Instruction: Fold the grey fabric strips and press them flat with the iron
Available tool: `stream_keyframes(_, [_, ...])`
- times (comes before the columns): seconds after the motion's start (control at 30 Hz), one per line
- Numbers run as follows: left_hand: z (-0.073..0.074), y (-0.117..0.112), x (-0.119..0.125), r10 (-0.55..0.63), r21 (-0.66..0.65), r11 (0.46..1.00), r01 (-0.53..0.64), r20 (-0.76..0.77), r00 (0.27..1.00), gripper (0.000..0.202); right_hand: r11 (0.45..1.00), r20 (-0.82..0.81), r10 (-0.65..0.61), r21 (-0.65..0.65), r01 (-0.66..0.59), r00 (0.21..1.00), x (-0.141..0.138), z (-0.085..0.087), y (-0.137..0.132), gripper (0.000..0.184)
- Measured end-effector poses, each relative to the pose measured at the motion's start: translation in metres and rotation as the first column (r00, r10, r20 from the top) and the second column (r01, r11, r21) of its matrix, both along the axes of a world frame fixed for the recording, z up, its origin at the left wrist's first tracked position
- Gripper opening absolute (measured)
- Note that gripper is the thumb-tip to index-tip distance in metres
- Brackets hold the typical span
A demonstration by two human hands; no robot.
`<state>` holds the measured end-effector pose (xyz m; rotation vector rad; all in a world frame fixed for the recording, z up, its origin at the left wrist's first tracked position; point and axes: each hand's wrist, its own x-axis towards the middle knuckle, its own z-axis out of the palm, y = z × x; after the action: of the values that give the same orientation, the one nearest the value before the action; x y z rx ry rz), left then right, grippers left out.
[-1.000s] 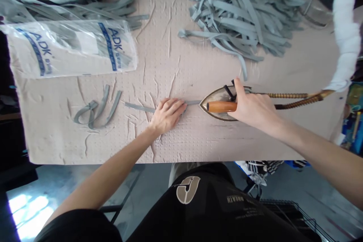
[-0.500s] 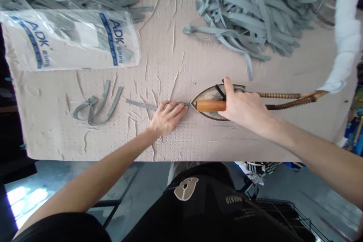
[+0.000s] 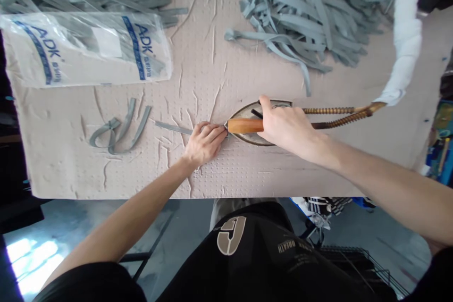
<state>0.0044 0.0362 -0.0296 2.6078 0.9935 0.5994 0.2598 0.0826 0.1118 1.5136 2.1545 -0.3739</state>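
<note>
My right hand is closed around the wooden handle of a steam iron. The iron lies on the padded table with its pointed tip to the left, against the fingers of my left hand. Under those bent fingers, a narrow grey fabric strip is gripped against the table cover. Its free end sticks out to the left; the part below my fingers and the iron is hidden. Farther left, a loosely looped grey strip rests on the cover.
A heap of grey strips lies at the back right. More strips stick out of a clear printed plastic bag at back left. From the iron's rear, spring-wrapped lines run to a white wrapped hose. The cover is wrinkled.
My right hand has slid the iron left, so its tip now meets my left fingers. My left hand stays nearly in place on the strip. The white hose has shifted left as well.
</note>
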Motion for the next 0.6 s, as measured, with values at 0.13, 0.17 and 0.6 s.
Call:
stream_keyframes(0.13, [-0.002,0.001,-0.002,0.004,0.012,1.0,-0.004,-0.008,1.0,0.038,0.998,0.0,-0.061,-0.032,0.061,0.998,0.024,0.001,-0.002,0.049])
stream_keyframes(0.17, [-0.002,0.001,-0.002,0.004,0.022,1.0,-0.003,-0.01,1.0,0.038,0.995,0.019,-0.084,-0.045,0.085,0.996,0.035,0.001,-0.003,0.049])
stream_keyframes(0.6, [0.002,0.005,-0.002,0.03,0.083,0.996,-0.029,0.0,1.0,0.035,0.891,0.294,-0.417,-0.052,0.451,0.86,0.232,-0.003,-0.033,0.071])
